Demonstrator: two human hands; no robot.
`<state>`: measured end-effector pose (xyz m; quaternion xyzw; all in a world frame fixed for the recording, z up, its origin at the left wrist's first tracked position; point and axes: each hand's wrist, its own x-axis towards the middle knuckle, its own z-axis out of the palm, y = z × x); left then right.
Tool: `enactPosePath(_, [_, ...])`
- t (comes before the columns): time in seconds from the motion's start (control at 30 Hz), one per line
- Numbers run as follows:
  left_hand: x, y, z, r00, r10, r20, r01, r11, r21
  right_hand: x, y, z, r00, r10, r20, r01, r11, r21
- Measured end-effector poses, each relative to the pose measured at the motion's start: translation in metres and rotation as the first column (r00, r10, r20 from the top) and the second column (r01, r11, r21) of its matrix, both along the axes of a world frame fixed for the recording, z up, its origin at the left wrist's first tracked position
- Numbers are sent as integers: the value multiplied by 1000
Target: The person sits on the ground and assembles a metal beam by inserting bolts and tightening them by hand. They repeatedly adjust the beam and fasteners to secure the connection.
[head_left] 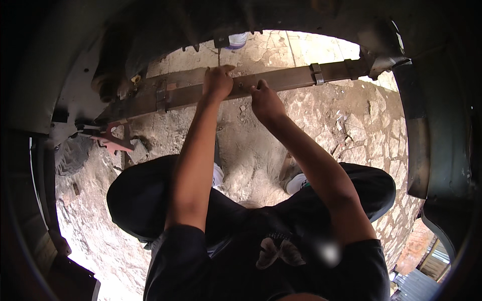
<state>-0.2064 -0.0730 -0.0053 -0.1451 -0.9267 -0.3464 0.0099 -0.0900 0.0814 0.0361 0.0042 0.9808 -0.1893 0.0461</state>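
Note:
A long stack of flat, brownish steel leaves, a leaf spring [286, 79], runs across in front of me, its right end higher. My left hand [218, 84] is closed in a fist against the middle of it. A thin dark rod [219, 56] comes down to that fist from above; what the fingers hold is hidden. My right hand [268, 104] is at the spring's near edge, a little to the right. Its fingers are curled in, with the thumb up by the steel, and their grip cannot be made out. Metal clips [317, 74] wrap the leaves on both sides.
Dark vehicle bodywork [432, 145] arches around and above me. A red metal stand [116, 142] is under the spring's left end, near a tyre [73, 156]. Rough stone ground [371, 130] lies below. Corrugated sheets [419, 286] show at lower right.

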Motion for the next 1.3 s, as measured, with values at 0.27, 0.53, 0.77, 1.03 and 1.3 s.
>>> enactPosePath(0.27, [16,0,-1,998,36,51,-37,999,35,-11,-16,11,999,-42,-12,42,999,-11])
enactPosePath(0.53, [24,3,14,999,-27,21,24,993,115,-40,5,6,993,29,-116,-32,999,-22])
enactPosePath(0.77, [17,-10,7,997,67,26,-71,979,189,8,-26,8,996,-46,71,41,997,68])
enactPosePath(1.03, [31,2,3,998,43,-50,-28,962,271,-47,-4,12,998,70,-5,-69,996,61])
enactPosePath(1.3, [24,-2,-2,974,112,-197,-39,939,341,-17,-5,-3,991,101,-84,-100,995,14])
